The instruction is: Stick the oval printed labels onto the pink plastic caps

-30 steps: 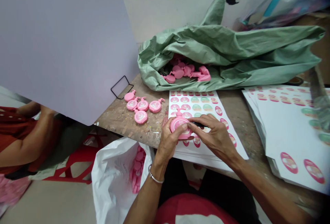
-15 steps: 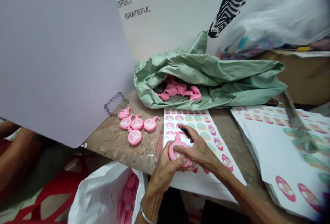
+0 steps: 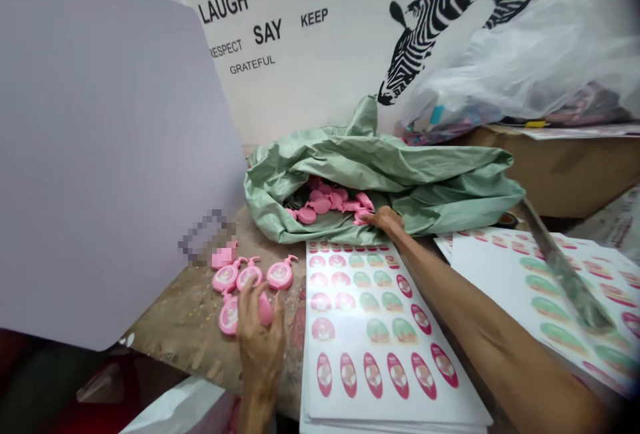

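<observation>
My left hand (image 3: 263,327) is low over the table's left part, its fingers around a small round pink pump bottle (image 3: 265,309) that shows between finger and thumb. Beside it lie several similar pink bottles with round stickers on their faces, among them one (image 3: 280,275) to the right of the group. At the mouth of a green bag (image 3: 430,187), my right hand (image 3: 387,219) closes its fingertips on a pink bottle (image 3: 364,215). More plain pink bottles (image 3: 321,204) are heaped inside. A sticker sheet (image 3: 350,341) with round and oval labels lies between my arms.
A large pale panel (image 3: 110,154) stands at the left. More sticker sheets (image 3: 500,281) are stacked at the right, with a flat strip (image 3: 565,261) across them. Behind are a cardboard box (image 3: 555,167) and a clear plastic bag (image 3: 525,67). A white sack (image 3: 180,411) is below the table edge.
My hands have parted from the bottle they held together. The left has carried a bottle left to the group; the right has reached forward to the green bag. The view has tilted up.
</observation>
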`<move>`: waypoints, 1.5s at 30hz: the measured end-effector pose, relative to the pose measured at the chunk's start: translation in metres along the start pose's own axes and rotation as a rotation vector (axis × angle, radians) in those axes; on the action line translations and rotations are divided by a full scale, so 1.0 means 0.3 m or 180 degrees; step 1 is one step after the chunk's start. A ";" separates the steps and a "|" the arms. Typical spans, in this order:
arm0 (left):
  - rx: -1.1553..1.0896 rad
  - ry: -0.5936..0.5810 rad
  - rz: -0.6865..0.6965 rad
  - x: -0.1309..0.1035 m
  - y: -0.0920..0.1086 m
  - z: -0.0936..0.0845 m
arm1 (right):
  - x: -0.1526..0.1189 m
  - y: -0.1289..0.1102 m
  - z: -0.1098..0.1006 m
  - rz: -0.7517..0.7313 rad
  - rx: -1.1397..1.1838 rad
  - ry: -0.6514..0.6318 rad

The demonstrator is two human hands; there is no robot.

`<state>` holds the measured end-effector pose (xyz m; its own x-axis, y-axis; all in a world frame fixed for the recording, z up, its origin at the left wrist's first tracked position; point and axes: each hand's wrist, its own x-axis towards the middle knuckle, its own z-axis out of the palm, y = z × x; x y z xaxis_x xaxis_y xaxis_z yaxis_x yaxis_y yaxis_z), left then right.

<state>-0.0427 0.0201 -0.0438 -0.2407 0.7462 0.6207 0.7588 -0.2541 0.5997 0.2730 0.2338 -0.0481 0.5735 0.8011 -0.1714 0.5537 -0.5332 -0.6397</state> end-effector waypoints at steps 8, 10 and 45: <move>-0.1248 -0.1004 -0.0859 -0.094 0.125 0.042 | -0.106 0.157 -0.100 -0.0054 0.1689 -0.0670; -0.1494 -0.1228 -0.1143 -0.098 0.160 0.055 | -0.190 0.193 -0.151 -0.0039 0.2194 -0.0987; -0.3608 -0.1611 -0.3083 -0.062 0.096 0.033 | -0.853 0.293 0.085 -0.2833 -0.0660 -0.0022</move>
<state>-0.0105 0.0052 -0.0431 0.0488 0.9540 -0.2959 -0.4435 0.2861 0.8494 0.1595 -0.0110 -0.0795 -0.1205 0.9412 0.3158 0.8875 0.2446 -0.3905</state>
